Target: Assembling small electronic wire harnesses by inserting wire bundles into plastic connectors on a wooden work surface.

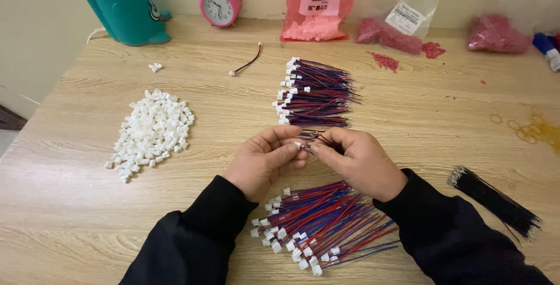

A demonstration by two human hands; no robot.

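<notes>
Pinching one white connector housing (297,144), left hand (265,161) meets right hand (360,162), closed on thin wires (319,139), between two wire bundles (318,94); bare wooden table (431,122) right.

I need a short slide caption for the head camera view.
Left hand and right hand join a white connector to thin wires above a wooden table.

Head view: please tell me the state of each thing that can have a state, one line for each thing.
Left hand: closed, pinching a small white connector.
Right hand: closed on thin wires.
White connectors: loose, heaped on the table.
Far wire bundle: connectors fitted, lying flat.
Near wire bundle: connectors fitted, fanned out.
Black wires: bunched, lying flat.
Pink bag: upright against the wall.
Alarm clock: standing upright.
</notes>
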